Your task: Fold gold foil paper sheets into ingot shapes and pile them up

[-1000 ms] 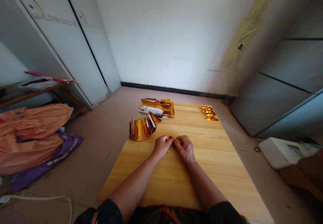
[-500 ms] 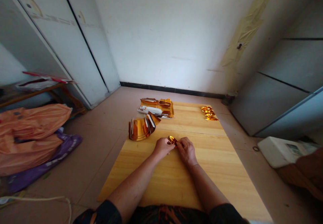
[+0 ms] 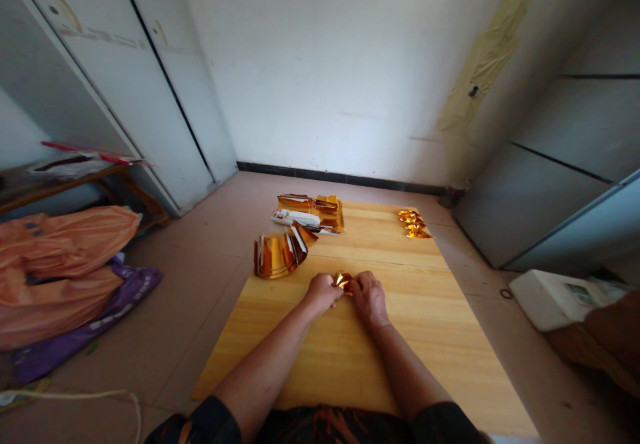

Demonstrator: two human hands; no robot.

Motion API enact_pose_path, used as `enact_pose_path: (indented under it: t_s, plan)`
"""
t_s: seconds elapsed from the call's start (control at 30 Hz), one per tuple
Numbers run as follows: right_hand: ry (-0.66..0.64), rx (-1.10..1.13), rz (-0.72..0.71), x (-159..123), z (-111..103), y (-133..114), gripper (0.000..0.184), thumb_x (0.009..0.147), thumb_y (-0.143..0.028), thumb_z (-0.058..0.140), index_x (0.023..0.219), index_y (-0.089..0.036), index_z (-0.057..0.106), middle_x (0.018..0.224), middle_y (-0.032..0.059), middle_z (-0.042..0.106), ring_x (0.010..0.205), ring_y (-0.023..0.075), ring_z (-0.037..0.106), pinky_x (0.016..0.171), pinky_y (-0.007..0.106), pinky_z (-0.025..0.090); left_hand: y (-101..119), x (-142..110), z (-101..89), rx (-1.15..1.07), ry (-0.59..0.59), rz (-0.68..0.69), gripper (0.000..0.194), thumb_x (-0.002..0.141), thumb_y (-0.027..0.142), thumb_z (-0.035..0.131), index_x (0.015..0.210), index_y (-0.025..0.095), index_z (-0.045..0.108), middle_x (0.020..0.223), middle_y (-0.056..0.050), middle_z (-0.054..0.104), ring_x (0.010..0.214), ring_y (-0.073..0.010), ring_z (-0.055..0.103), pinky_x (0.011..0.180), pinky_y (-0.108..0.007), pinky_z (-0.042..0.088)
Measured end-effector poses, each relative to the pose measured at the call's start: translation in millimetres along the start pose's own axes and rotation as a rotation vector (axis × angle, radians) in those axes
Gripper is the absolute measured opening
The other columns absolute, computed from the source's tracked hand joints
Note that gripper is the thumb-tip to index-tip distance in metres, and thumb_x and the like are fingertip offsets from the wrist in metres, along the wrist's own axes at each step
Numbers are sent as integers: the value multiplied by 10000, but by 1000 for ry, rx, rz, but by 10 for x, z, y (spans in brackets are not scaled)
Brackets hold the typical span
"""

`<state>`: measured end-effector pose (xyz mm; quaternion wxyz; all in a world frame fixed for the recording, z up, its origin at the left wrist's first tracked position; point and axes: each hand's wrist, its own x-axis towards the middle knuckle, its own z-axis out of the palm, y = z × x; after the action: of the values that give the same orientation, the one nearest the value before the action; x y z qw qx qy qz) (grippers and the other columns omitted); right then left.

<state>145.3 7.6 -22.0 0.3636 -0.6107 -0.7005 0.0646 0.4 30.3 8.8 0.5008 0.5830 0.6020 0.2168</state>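
Prob. a home rm: cabinets, wooden table, tiled flr.

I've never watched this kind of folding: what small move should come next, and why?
Probably a gentle pinch to shape the gold foil piece, since the left hand and right hand both grip it, and its shiny middle bulges up between them.

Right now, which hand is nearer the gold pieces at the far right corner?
Right hand: on your side of the gold pieces, left of them. Left hand: farther left.
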Motion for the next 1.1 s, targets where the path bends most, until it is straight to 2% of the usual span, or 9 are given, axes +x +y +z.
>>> enact_pose_path:
  t_s: [0.4,0.6,0.87,1.0,1.1]
  plan:
    - [31,155,-28,-17,-1,6,208,865,-260,458,721,-183,587,731,29,576,677,137,535,663,252,397,-21,49,11,-26,-1,-43,132,669,155,568,544,142,527,439,45,507,368,-80,493,378,-169,336]
    - [33,169,-28,-17,-1,9,192,857,-244,472,724,-185,598,733,27,579,685,139,543,670,256,406,-26,66,12,-34,-4,-47,135,660,164,577,539,144,522,453,44,518,366,-77,493,372,-168,336]
    - [59,164,-25,-10,-11,-7,217,867,-257,463,703,-187,587,706,20,565,676,138,541,664,256,414,50,-11,-18,-73,-20,-28,197,669,268,611,546,147,515,440,44,498,360,-83,488,344,-171,307]
    - [64,182,-46,-12,-14,-5,213,866,-265,468,711,-190,593,715,24,571,693,143,549,674,261,432,63,-12,-19,-114,-19,-47,179,678,233,599,545,143,521,449,41,511,342,-73,471,340,-174,298]
    - [73,217,-30,-21,-14,3,175,854,-297,494,799,-185,617,783,36,594,662,136,545,653,264,449,63,-3,-23,-164,-4,-66,171,688,201,588,544,138,521,442,44,506,324,-65,453,336,-173,273]
